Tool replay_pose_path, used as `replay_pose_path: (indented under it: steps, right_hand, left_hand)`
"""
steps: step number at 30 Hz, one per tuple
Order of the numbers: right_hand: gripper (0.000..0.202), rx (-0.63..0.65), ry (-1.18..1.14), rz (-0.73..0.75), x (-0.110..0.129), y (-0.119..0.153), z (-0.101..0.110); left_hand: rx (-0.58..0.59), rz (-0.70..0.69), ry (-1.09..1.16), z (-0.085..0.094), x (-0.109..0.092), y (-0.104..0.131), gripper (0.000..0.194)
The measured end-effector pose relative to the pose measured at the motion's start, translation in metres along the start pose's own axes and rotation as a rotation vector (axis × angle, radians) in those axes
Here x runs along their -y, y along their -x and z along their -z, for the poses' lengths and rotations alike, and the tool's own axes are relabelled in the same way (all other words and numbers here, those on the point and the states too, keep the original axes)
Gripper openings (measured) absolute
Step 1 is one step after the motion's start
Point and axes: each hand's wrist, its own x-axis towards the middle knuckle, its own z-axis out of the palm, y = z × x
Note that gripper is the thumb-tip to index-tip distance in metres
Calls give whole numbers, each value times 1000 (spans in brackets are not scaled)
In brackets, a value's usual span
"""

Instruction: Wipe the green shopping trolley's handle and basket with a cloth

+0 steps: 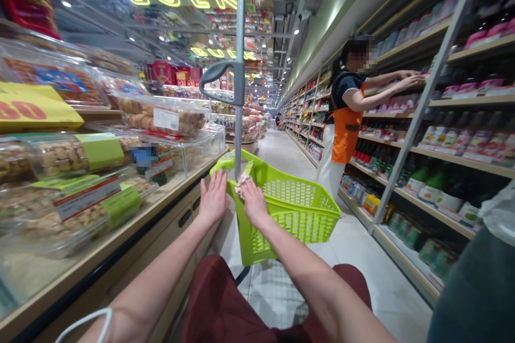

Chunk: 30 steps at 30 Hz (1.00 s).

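Note:
A bright green plastic basket (298, 214) with perforated sides hangs on a cart frame in front of my knees. A grey metal pole (240, 21) with a grey looped handle (223, 81) rises behind its near left end. My left hand (214, 196) lies on the basket's left corner, fingers apart and holding nothing. Beside it, my right hand (253, 198) presses a crumpled whitish-pink cloth (242, 185) against the green rim, near the foot of the pole. Part of the cloth is hidden under its fingers.
Packaged snacks (88, 150) crowd a display counter on the left. A person in an orange apron (345, 134) stands at the right, reaching into the shelves (458, 155) of bottles and cans. Dark clothing and a white bag (501, 214) show at the right edge.

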Motion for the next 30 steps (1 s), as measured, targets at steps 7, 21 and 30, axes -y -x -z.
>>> replay_pose_path:
  steps: [7,21,30]
  right_hand:
    - [45,36,106,-59,-57,44,-3]
    - [46,11,95,-325,-92,47,7]
    - [43,-426,24,20,-30,-64,89]
  left_hand:
    - [100,-50,20,5,-4,-15,56]
    - [143,-55,6,15,-27,-13,60]
    - [104,-158,73,18,-42,-10,60]
